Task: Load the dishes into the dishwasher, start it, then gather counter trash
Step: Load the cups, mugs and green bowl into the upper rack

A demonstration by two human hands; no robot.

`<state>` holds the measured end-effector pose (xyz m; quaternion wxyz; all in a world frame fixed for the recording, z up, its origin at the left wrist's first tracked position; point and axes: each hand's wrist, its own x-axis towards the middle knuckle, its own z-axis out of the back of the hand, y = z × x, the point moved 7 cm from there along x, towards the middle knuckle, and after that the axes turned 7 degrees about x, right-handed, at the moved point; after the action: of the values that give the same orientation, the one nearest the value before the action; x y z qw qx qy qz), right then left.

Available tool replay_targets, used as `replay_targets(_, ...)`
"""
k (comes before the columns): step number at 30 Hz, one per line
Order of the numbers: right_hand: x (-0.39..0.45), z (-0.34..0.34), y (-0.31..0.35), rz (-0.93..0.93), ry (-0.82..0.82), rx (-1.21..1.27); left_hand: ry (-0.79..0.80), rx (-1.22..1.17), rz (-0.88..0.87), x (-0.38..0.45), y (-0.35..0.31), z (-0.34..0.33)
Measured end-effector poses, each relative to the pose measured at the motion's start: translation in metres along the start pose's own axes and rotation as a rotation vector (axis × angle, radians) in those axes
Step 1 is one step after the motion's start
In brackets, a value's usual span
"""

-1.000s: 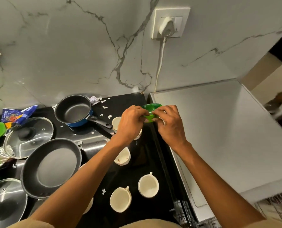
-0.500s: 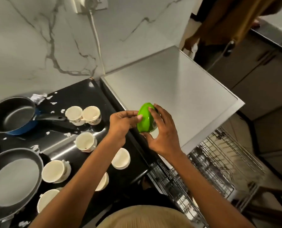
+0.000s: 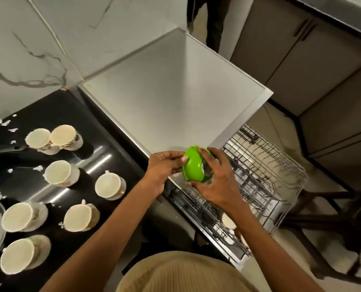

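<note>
Now both hands hold one green bowl [image 3: 193, 163] in the air, above the front edge of the grey dishwasher top [image 3: 169, 98] and just beside the pulled-out wire rack [image 3: 266, 175]. The left hand [image 3: 165, 167] is closed on the bowl's left side, with the thumb on the rim. The right hand [image 3: 219, 182] is half open and cups the bowl from the right; one finger lies over the top rim and the thumb is under the lower rim. The bowl is tilted on its side, so its green outside faces the camera. Something clear seems to sit against it under the right palm, but I cannot tell what it is.

Seven pale cups [image 3: 110, 185] stand on the black worktop [image 3: 55, 108] at the left, most of them near its front and middle. Small white scraps [image 3: 37, 167] lie between them. A dark pan handle [image 3: 5, 148] reaches in from the left edge.
</note>
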<state>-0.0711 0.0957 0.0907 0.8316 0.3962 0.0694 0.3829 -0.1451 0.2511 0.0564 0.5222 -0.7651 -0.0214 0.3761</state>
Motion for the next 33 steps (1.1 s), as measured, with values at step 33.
replay_targets(33, -0.084, -0.099, -0.252, -0.267, 0.779, -0.289, 0.393, 1.794, 0.085, 0.018, 0.253, -0.115)
